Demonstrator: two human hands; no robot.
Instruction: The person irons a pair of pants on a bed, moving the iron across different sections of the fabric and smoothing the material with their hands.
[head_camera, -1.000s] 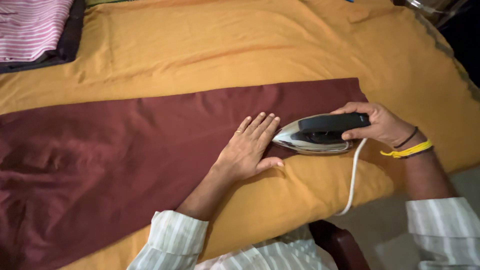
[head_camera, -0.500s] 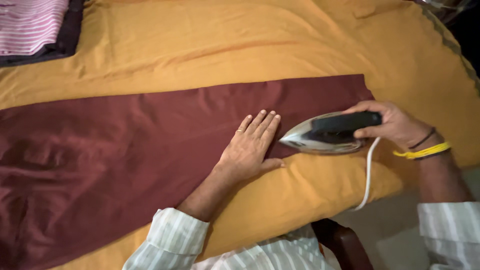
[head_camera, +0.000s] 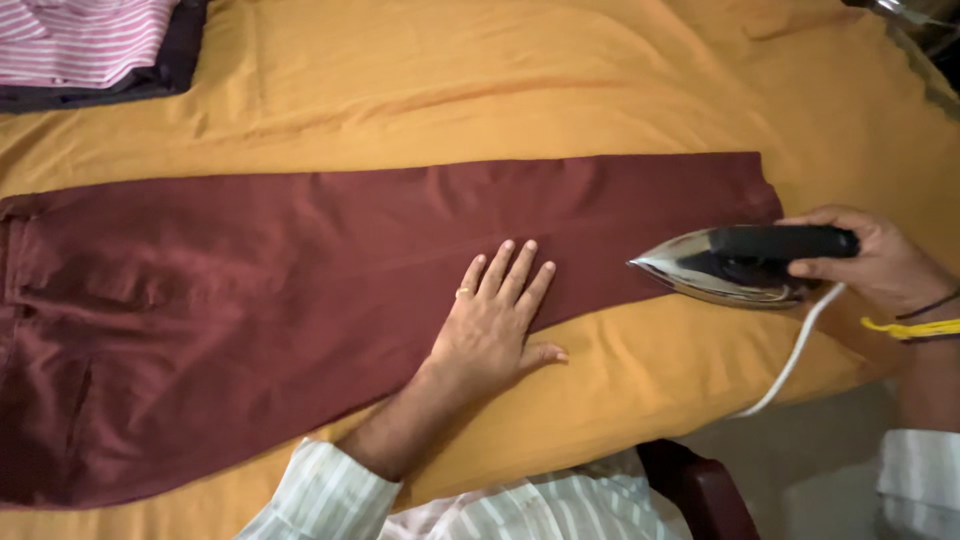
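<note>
Head view looks down on a pair of maroon trousers (head_camera: 300, 300) spread flat across a table covered with a mustard-yellow cloth (head_camera: 480, 90). The left hand (head_camera: 495, 320) lies palm down on the trousers near their lower edge, fingers (head_camera: 510, 270) stretched out and slightly spread, holding nothing; a ring sits on one finger. The right hand (head_camera: 880, 262) is at the right end of the trousers, its fingers wrapped tight around the black handle of an iron (head_camera: 745, 265). The iron's shiny metal body rests on the trousers' right end, tip pointing toward the left hand, well apart from it. A white cord (head_camera: 795, 355) runs from the iron's back down over the table edge. Folded striped clothes (head_camera: 85, 40) lie at the top left corner.
</note>
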